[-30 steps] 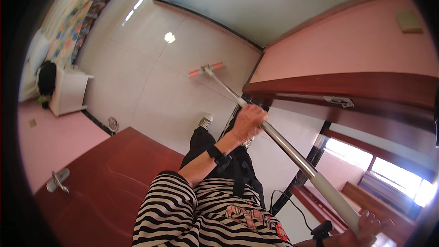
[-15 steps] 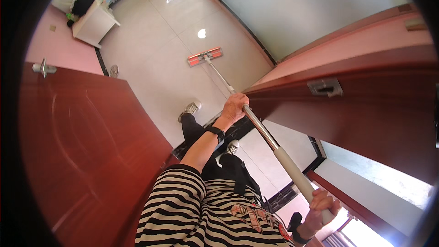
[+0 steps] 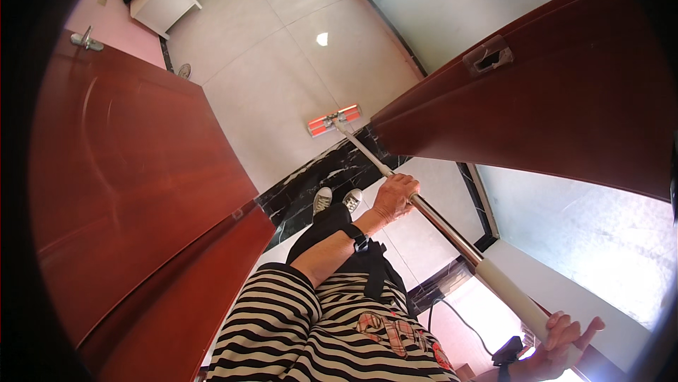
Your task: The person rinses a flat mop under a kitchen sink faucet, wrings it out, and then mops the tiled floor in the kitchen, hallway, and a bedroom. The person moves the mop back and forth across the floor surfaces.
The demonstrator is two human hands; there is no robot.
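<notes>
A flat mop [image 3: 446, 226] runs slantwise from the tiled floor to my right side. Its red and silver head [image 3: 334, 121] lies on the pale tiles just beyond a black marble threshold strip. My left hand [image 3: 395, 197], with a dark band at the wrist, is wrapped round the metal part of the pole. At the thick cream grip my right hand [image 3: 563, 343] holds the upper end, one finger stretched away from it. The palm side of that hand is partly hidden.
A red-brown door [image 3: 141, 191] stands open at left, and a dark red door frame [image 3: 522, 99] rises at right. The black marble threshold [image 3: 311, 177] crosses in front of my shoes [image 3: 323, 200]. A white cabinet [image 3: 162, 7] stands at the far left, a frosted panel [image 3: 466, 0] at far right.
I have stepped back, so both shoes are side by side at the threshold. The mop head has come back toward me, near the marble strip. Both hands have moved down and right.
</notes>
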